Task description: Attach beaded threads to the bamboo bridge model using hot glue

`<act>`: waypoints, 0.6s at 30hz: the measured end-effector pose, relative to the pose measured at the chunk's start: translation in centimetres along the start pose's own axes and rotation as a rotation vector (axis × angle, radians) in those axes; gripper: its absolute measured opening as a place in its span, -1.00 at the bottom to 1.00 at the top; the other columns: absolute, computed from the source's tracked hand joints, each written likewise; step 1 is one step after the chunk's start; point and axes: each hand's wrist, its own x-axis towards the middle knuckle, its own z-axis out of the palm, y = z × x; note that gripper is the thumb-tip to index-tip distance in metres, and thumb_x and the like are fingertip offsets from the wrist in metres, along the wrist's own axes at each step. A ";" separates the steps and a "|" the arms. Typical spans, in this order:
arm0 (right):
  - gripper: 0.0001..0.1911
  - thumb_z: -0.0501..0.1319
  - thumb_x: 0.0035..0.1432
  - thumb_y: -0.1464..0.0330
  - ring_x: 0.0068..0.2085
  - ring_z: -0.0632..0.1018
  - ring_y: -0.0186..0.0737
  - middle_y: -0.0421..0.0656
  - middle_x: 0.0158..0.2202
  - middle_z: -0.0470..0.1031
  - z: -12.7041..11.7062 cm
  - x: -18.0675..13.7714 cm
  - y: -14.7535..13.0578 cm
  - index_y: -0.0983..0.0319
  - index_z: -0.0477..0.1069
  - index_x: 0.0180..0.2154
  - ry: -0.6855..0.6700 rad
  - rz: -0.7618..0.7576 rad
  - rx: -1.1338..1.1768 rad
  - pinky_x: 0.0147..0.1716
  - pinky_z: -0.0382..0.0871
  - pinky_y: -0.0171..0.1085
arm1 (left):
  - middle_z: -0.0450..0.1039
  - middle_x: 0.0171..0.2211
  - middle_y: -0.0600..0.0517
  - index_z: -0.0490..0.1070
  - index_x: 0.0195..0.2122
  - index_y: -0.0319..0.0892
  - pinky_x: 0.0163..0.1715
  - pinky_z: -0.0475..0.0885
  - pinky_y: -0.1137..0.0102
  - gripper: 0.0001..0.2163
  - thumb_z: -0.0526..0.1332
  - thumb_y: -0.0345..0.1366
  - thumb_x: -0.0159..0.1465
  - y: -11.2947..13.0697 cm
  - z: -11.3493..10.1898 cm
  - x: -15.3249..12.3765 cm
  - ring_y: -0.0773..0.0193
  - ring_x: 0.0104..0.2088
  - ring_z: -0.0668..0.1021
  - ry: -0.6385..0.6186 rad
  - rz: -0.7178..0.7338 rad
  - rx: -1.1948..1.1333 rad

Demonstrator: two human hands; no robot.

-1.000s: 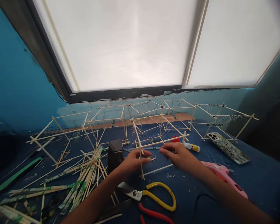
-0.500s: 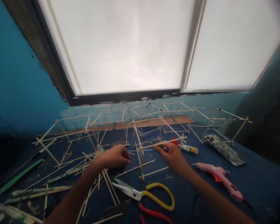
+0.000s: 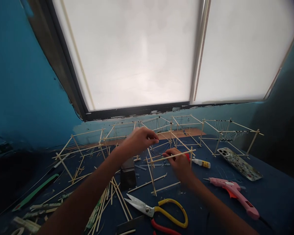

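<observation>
A small frame of thin wooden sticks (image 3: 154, 169) stands on the dark blue table (image 3: 271, 195) in front of me. My left hand (image 3: 140, 140) is raised over its top corner, fingers pinched together at the tip of the upright sticks; what it pinches is too small to make out. My right hand (image 3: 177, 163) is lower and to the right, fingers closed on the frame's horizontal stick (image 3: 176, 155). Larger stick frames (image 3: 205, 129) stand along the wall behind.
Yellow and red scissors (image 3: 161, 212) lie near the front edge. A pink glue gun (image 3: 234, 192), a glue tube (image 3: 201, 162) and a phone case (image 3: 238, 158) lie to the right. A dark block (image 3: 127, 174) and loose sticks (image 3: 107, 199) are at left.
My left hand rose from the table near the dark block up to the top of the small frame. My right hand stayed on the horizontal stick. The view tilted slightly.
</observation>
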 end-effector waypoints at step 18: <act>-0.39 0.38 -0.11 -0.12 -0.67 0.12 -0.41 -0.33 -0.73 0.14 0.7 1.3 -1.1 0.28 0.62 -0.26 0.016 0.293 0.452 -0.65 -0.05 -0.30 | 0.65 -0.24 -0.03 0.49 -0.08 -0.14 -0.38 0.42 0.41 -0.61 0.41 -0.23 0.05 -0.3 4.8 3.6 0.09 -0.22 0.65 -0.265 -0.188 0.098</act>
